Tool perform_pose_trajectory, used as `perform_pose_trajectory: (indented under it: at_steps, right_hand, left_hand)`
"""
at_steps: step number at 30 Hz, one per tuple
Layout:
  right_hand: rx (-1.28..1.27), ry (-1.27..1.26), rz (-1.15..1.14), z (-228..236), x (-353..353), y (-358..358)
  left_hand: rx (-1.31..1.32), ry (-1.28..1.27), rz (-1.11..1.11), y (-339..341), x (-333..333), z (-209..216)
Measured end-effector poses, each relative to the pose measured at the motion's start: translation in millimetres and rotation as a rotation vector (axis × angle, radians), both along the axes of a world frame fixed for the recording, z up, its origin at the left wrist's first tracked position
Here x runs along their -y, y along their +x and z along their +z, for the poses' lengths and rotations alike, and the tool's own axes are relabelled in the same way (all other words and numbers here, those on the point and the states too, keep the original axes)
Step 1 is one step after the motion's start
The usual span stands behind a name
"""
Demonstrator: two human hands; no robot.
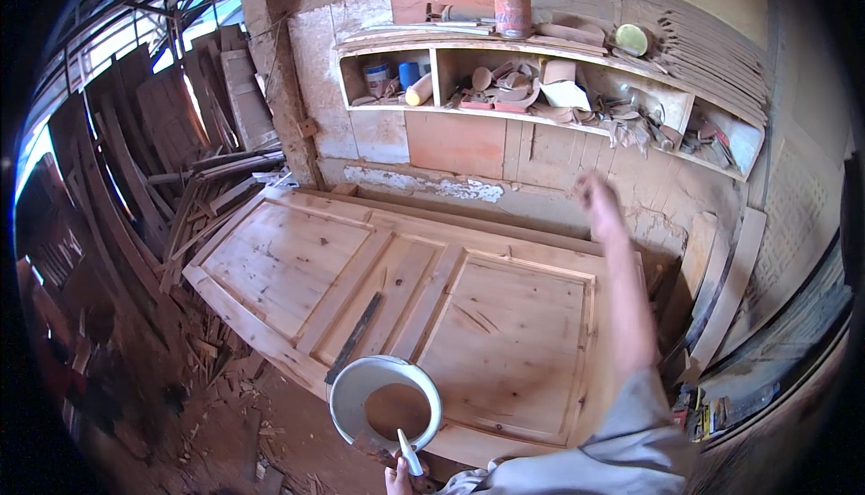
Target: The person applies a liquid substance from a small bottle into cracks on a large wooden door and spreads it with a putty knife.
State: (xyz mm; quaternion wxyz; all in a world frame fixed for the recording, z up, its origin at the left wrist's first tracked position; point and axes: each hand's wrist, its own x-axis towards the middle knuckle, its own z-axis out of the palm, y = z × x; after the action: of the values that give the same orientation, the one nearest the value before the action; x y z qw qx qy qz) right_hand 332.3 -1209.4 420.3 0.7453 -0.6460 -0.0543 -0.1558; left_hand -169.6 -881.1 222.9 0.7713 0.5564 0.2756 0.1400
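Observation:
My right arm stretches out over the panelled wooden door (505, 342), and my right hand (601, 207) is raised in front of the wall, below the shelf. It is smeared by motion, so its fingers cannot be read. Low in the view, my left hand (398, 479) is closed around a pale tapered object (410, 453), whose kind I cannot make out. Just beyond that hand is a white bucket (340, 396) with a brown inside, overlapping the door's near edge. A dark narrow strip (354, 337) lies on the door beside the bucket.
A dusty wall shelf (432, 81) holds cans, a blue cylinder (409, 74), sandpaper-like pieces and clutter. A rusty tin (513, 18) stands on top. Boards (171, 117) lean at the left, above scrap wood on the floor. More planks (730, 288) lean at the right.

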Motion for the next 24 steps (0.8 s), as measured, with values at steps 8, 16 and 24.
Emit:
perform_pose_trajectory:
  at_steps: [8,16,24]
  right_hand:
    - [-0.37,-0.304,0.82,-228,-140,-328]
    - [-0.416,-0.596,0.937,-203,-149,-401]
    - [-0.569,-0.079,0.925,-215,-167,-408]
  left_hand:
    - [0.085,-0.165,-0.274,-2,19,0]
    - [0.007,-0.086,-0.37,-6,34,1]
    - [-0.117,-0.291,-0.219,-8,39,15]
